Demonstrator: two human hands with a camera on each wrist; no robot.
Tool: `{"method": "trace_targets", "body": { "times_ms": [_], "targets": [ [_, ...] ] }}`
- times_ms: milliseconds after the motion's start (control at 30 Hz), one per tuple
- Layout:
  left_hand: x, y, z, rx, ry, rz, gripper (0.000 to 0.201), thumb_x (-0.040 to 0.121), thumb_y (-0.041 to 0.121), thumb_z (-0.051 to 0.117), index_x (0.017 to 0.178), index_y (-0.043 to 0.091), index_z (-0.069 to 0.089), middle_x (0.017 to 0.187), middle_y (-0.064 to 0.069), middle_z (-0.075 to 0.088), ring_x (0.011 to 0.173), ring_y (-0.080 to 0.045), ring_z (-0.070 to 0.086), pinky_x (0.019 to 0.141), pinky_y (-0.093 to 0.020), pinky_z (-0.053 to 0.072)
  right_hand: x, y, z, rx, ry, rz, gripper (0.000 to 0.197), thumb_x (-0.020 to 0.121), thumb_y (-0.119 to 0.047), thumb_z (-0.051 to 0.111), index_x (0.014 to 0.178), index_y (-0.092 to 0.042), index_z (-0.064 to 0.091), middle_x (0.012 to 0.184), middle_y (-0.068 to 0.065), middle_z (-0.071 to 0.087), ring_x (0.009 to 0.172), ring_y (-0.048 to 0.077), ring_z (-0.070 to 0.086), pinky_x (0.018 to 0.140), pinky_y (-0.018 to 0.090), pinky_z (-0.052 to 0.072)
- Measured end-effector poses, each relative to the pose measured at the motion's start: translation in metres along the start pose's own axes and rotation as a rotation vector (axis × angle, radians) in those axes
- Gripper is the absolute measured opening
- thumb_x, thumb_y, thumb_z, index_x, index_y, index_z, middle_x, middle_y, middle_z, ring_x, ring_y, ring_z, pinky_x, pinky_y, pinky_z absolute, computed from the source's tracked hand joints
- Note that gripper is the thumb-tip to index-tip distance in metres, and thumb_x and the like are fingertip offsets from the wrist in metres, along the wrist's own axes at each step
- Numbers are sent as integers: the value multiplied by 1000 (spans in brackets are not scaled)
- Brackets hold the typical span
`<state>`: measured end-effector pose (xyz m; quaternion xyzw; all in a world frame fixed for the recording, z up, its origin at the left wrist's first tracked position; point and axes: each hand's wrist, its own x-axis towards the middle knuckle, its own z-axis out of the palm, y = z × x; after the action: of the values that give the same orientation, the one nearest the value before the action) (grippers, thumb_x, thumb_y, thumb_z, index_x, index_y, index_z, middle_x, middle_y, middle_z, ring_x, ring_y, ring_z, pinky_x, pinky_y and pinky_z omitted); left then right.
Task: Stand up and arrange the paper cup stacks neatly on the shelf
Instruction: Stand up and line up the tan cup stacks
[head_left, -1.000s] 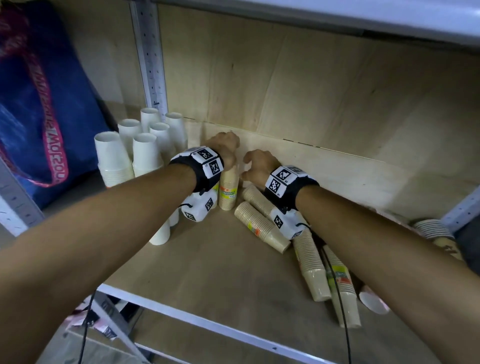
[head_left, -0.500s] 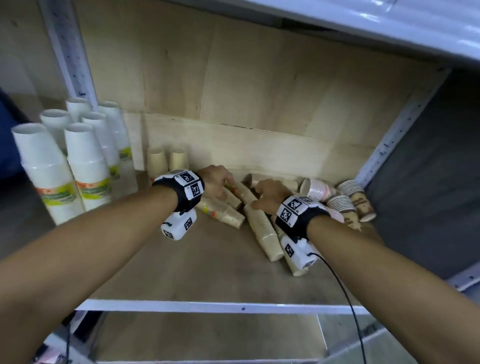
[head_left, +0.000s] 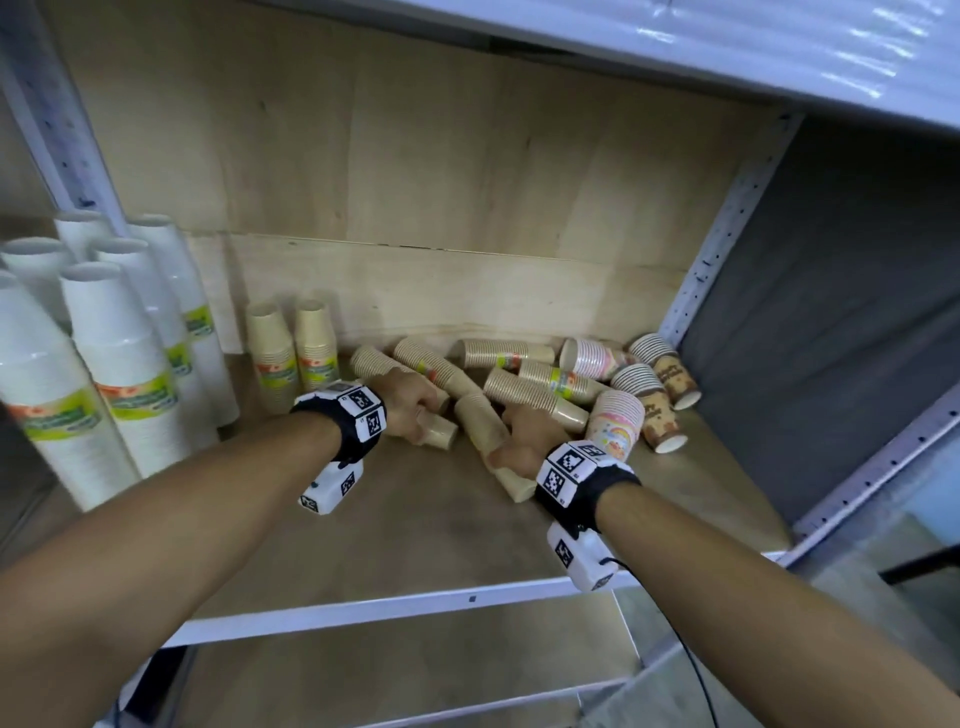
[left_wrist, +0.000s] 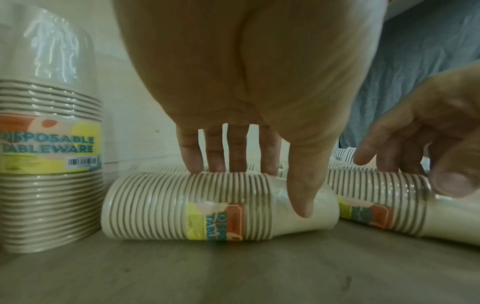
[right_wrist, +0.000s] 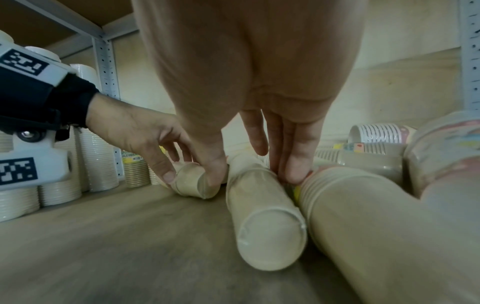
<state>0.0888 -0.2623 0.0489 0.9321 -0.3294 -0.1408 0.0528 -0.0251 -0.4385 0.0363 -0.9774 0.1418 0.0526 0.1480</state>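
Several beige paper cup stacks lie tumbled on the wooden shelf (head_left: 415, 545). My left hand (head_left: 423, 415) grips one lying stack (head_left: 441, 432); in the left wrist view my fingers (left_wrist: 215, 162) curl over the top of this stack (left_wrist: 182, 205) and my thumb crosses its front. My right hand (head_left: 511, 426) straddles a second lying stack (head_left: 517, 483), thumb on its left and fingers on its right. The right wrist view shows that stack (right_wrist: 265, 226) pointing its base at the camera. Two beige stacks (head_left: 272, 353) stand upright at the back wall.
Tall white cup stacks (head_left: 119, 364) stand at the left. More lying stacks (head_left: 556, 379) and short patterned ones (head_left: 613, 426) crowd the back right corner by the metal post (head_left: 727, 223). A white rail (head_left: 415, 605) edges the shelf front.
Both hands left the upright beige stack near the white cups and moved right onto two lying stacks. The head view swung right and closer.
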Motion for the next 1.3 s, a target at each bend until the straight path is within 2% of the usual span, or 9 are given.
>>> {"method": "trace_targets", "body": {
  "times_ms": [233, 367, 567, 667, 767, 933, 1033, 1100, 1300],
  "targets": [
    [-2, -3, 7, 95, 12, -14, 59, 69, 41, 79, 125, 40, 59, 125, 3, 57, 113, -22, 53, 85, -34, 41, -2, -3, 16, 14, -29, -8, 74, 69, -42, 79, 130, -10, 51, 122, 5, 59, 110, 25, 58, 89, 38, 52],
    [-2, -2, 11, 154, 7, 8, 60, 76, 37, 76, 132, 36, 55, 127, 3, 55, 119, -21, 45, 95, -39, 32, -2, -1, 21, 39, -40, 13, 83, 68, -42, 79, 137, -12, 43, 126, 4, 57, 113, 25, 58, 91, 42, 51],
    [-1, 1, 8, 170, -11, 11, 58, 71, 38, 78, 125, 36, 58, 121, 6, 58, 115, -20, 47, 96, -41, 35, -1, -3, 16, 44, -43, 4, 78, 67, -40, 81, 133, -12, 48, 123, 5, 58, 110, 24, 58, 87, 35, 52],
    [0, 3, 1, 146, 9, 25, 50, 71, 35, 79, 118, 33, 60, 115, 8, 59, 107, -18, 53, 91, -39, 43, 1, -4, 8, 25, -19, 30, 68, 65, -39, 78, 124, -14, 55, 119, 6, 59, 104, 25, 61, 75, 31, 52],
    [1, 2, -5, 72, 37, 27, 49, 71, 35, 80, 115, 29, 59, 114, 4, 61, 99, -17, 56, 83, -34, 48, 6, -8, -5, -2, -10, 69, 51, 75, -30, 72, 120, -10, 58, 117, 8, 63, 103, 27, 64, 68, 28, 46],
    [-8, 6, -28, 1, 156, 19, 46, 80, 35, 74, 118, 20, 53, 109, 0, 60, 96, -20, 56, 71, -27, 40, 18, -18, -43, -26, 13, 37, 40, 82, -29, 68, 114, -5, 63, 116, 15, 65, 109, 33, 62, 74, 32, 42],
    [-11, 1, -38, -91, 229, -19, 41, 75, 40, 73, 105, 23, 50, 95, 1, 62, 82, -21, 58, 58, -28, 42, 22, -29, -68, -32, 46, 13, 39, 79, -27, 69, 113, -6, 64, 97, 12, 63, 107, 34, 62, 74, 33, 44],
    [-14, -2, -43, -173, 256, -58, 40, 70, 41, 71, 100, 28, 48, 88, 2, 63, 80, -20, 62, 61, -30, 50, 24, -41, -79, -59, 83, -22, 37, 79, -26, 69, 111, -7, 64, 85, 8, 53, 105, 34, 63, 72, 32, 43],
    [-26, -8, -47, -354, 224, -106, 51, 74, 27, 74, 118, 28, 47, 102, 1, 63, 92, -21, 62, 78, -36, 56, 32, -76, -87, -58, 53, -127, 35, 77, -26, 72, 107, -8, 66, 89, 6, 52, 88, 28, 58, 72, 30, 43]
  ]
}}
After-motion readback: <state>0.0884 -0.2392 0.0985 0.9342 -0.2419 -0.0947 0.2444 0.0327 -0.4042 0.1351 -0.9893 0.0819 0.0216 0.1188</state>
